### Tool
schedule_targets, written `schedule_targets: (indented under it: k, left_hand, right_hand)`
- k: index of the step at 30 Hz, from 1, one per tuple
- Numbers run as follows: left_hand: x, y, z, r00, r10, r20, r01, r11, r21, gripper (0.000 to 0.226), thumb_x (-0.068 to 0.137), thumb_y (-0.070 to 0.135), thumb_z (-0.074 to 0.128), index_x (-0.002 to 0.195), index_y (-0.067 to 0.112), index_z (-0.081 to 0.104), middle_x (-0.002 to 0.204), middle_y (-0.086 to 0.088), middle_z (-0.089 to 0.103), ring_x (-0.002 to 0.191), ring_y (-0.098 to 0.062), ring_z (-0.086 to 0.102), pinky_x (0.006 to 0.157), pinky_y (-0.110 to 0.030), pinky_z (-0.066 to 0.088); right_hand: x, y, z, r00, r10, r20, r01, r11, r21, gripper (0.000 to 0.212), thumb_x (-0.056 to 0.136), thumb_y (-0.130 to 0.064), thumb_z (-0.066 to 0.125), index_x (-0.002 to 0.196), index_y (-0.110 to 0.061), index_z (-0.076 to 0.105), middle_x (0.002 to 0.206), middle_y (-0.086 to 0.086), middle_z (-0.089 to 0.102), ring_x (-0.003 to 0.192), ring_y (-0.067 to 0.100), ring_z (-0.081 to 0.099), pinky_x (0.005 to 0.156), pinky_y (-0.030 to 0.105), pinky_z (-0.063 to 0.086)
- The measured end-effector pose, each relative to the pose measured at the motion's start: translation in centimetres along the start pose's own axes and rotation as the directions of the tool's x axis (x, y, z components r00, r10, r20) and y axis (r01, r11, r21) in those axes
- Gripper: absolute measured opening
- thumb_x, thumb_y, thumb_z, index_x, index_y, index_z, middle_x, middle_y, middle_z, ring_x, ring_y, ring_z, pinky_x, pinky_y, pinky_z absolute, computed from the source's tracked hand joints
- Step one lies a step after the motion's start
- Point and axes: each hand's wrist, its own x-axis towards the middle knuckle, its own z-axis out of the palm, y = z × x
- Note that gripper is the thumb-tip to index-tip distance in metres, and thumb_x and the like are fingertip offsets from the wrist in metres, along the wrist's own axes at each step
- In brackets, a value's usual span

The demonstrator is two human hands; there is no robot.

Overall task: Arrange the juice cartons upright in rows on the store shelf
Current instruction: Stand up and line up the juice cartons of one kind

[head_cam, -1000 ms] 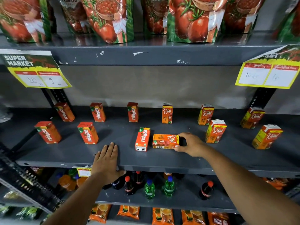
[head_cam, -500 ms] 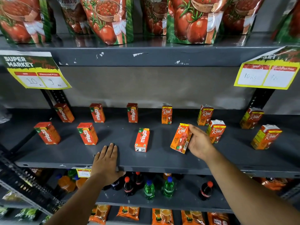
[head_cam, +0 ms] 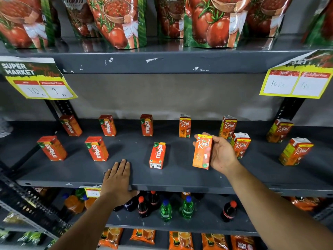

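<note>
My right hand (head_cam: 222,154) grips an orange Real juice carton (head_cam: 202,151) and holds it nearly upright at the front middle of the grey shelf (head_cam: 180,179). My left hand (head_cam: 117,179) lies flat, palm down, on the shelf's front edge and holds nothing. A Maaza carton (head_cam: 157,155) lies on the shelf left of the held one. Other Maaza cartons (head_cam: 96,148) stand upright in two rows on the left. Several Real cartons (head_cam: 185,125) stand on the right in two rows.
Tomato pouches (head_cam: 212,20) fill the shelf above, whose edge carries two price tags (head_cam: 36,80). Below are soft drink bottles (head_cam: 165,210) and orange packets (head_cam: 142,235). A black metal upright (head_cam: 290,109) stands at the back right.
My right hand picked up the Real carton that lay flat on the shelf and turned it from lying to nearly upright. My left hand has stayed in place.
</note>
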Motion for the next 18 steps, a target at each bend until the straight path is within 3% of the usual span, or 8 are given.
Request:
schedule_targets:
  k: [6, 13, 18]
  left_hand:
    - [-0.1, 0.0, -0.1, 1.0, 0.007, 0.0, -0.007, 1.0, -0.007, 0.111, 0.076, 0.067, 0.056, 0.149, 0.016, -0.009, 0.16, -0.004, -0.011, 0.147, -0.026, -0.01, 0.121, -0.046, 0.002]
    - [-0.1, 0.2, -0.3, 1.0, 0.006, 0.007, -0.006, 1.0, 0.003, 0.109, 0.077, 0.066, 0.056, 0.149, 0.017, -0.009, 0.161, -0.003, -0.01, 0.147, -0.026, -0.009, 0.121, -0.046, 0.003]
    - [-0.2, 0.2, -0.3, 1.0, 0.001, -0.001, -0.001, 1.0, -0.003, 0.11, 0.075, 0.067, 0.056, 0.149, 0.017, -0.008, 0.161, -0.003, -0.009, 0.147, -0.026, -0.008, 0.121, -0.046, 0.004]
  right_hand:
    - [0.7, -0.3, 1.2, 0.998, -0.05, 0.024, 0.053, 0.987, -0.15, 0.034, 0.097, -0.025, 0.044, 0.124, -0.015, 0.062, 0.125, 0.016, 0.066, 0.116, 0.032, 0.061, 0.092, 0.046, 0.048]
    - [1.7, -0.7, 3.6, 0.981, -0.158, 0.113, 0.187, 0.923, -0.336, 0.03, 0.095, -0.007, 0.049, 0.122, -0.009, 0.062, 0.114, 0.011, 0.069, 0.098, 0.022, 0.068, 0.077, 0.034, 0.053]
    - [2.6, 0.2, 3.8, 0.979, -0.14, 0.151, 0.189, 0.903, -0.386, 0.038, 0.093, 0.002, 0.049, 0.128, -0.007, 0.059, 0.118, 0.011, 0.067, 0.107, 0.026, 0.065, 0.093, 0.04, 0.051]
